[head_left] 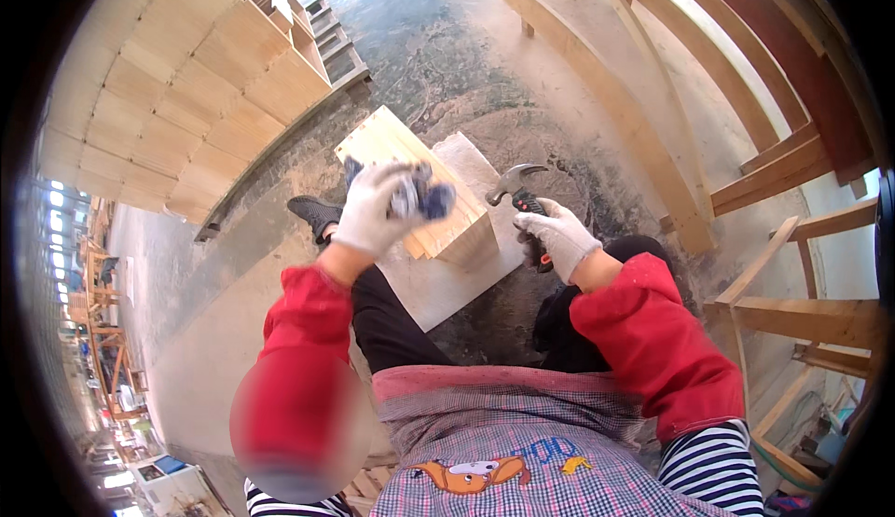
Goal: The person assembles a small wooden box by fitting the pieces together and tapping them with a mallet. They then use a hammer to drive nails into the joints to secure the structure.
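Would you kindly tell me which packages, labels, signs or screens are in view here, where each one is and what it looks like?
No package, label, sign or screen can be made out.
Nearest thing: a cartoon print on the checked apron at the lower edge, orange and white with a little yellow.
The left hand holds a blurred grey-blue bundle; whether it is a packet cannot be told.

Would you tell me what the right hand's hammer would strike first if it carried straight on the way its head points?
Probably the pale wooden block: the right hand aims the hammer leftward at it, though depth is unclear.
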Demonstrator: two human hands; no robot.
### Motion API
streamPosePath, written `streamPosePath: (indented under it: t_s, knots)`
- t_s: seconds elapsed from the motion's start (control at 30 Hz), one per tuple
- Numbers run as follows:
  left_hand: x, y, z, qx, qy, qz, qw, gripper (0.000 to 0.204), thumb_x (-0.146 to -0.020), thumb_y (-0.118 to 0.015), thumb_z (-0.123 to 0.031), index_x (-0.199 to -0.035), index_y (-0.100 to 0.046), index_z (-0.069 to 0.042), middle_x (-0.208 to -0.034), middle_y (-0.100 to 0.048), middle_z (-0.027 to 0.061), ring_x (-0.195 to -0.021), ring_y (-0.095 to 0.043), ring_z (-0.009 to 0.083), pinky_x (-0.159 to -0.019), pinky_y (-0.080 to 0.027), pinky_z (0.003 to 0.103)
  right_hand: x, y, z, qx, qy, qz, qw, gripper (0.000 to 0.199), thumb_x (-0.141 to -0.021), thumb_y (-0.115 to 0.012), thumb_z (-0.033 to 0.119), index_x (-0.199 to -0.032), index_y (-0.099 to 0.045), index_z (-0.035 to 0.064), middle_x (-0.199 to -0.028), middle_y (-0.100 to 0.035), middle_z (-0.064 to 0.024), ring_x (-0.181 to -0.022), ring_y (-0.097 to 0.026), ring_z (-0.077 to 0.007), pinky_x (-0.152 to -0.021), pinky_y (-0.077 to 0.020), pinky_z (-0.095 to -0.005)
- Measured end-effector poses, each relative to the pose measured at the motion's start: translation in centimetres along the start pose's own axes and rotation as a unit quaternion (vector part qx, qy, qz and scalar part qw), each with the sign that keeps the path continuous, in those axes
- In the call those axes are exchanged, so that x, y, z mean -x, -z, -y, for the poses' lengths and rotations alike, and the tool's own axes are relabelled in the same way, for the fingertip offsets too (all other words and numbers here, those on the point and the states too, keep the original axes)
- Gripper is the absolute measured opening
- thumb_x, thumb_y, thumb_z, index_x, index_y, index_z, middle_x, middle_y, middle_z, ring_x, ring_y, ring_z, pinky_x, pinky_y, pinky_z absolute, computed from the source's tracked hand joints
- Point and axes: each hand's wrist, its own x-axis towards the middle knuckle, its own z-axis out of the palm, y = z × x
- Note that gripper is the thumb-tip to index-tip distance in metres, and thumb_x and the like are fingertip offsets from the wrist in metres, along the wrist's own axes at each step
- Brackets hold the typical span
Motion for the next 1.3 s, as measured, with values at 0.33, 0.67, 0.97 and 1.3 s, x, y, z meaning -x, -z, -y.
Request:
streamPosePath:
  t_s: [0.33, 0.67, 0.97, 1.3]
  knots:
    - [-0.6, -4.4, -7.8, -0.117, -0.083, 0.036, 0.989, 0.070, -0.072, -0.069, -0.018, -0.139, -0.052, -0.008, -0.141, -0.052, 0.0165, -0.137, -0.043, 0.0387, -0.118, -0.026, 0.057, -6.0, -2.3, -4.3, -0.225, 0.052, 0.130, 0.964, 0.031, -0.098, -0.061, 0.011, -0.128, -0.057, 0.0041, -0.116, -0.067, -0.0097, -0.100, -0.069, -0.0212, -0.089, -0.0565, -0.0353]
    - [-4.4, -9.0, -10.1, 0.085, -0.050, -0.040, 0.994, 0.061, -0.076, -0.066, -0.024, -0.131, -0.055, -0.002, -0.134, -0.058, 0.0181, -0.132, -0.049, 0.0368, -0.120, -0.026, 0.052, -6.2, -0.4, -4.6, 0.162, 0.209, 0.114, 0.958, 0.040, -0.105, -0.037, 0.010, -0.142, -0.051, 0.0091, -0.144, -0.054, -0.0119, -0.132, -0.051, -0.0222, -0.116, -0.0368, -0.0337]
    - [-3.0, -3.5, -2.4, 0.286, 0.221, -0.141, 0.922, 0.055, -0.091, -0.071, -0.023, -0.140, -0.053, -0.006, -0.117, -0.069, 0.0093, -0.103, -0.066, 0.0240, -0.085, -0.052, 0.036, -2.0, -2.6, -0.8, 0.002, 0.090, -0.048, 0.995, 0.036, -0.096, -0.064, 0.018, -0.128, -0.055, 0.0048, -0.088, -0.061, -0.0037, -0.060, -0.058, -0.0116, -0.051, -0.0483, -0.0282]
    - [-0.6, -4.1, -1.2, -0.206, 0.110, -0.078, 0.969, 0.074, -0.079, -0.074, -0.035, -0.144, -0.050, -0.008, -0.139, -0.055, 0.0154, -0.133, -0.048, 0.0337, -0.117, -0.028, 0.050, 7.7, -4.2, 4.2, 0.307, 0.299, -0.014, 0.903, 0.045, -0.092, -0.065, 0.012, -0.132, -0.048, 0.0019, -0.097, -0.066, -0.0151, -0.081, -0.065, -0.0207, -0.075, -0.0527, -0.0337]
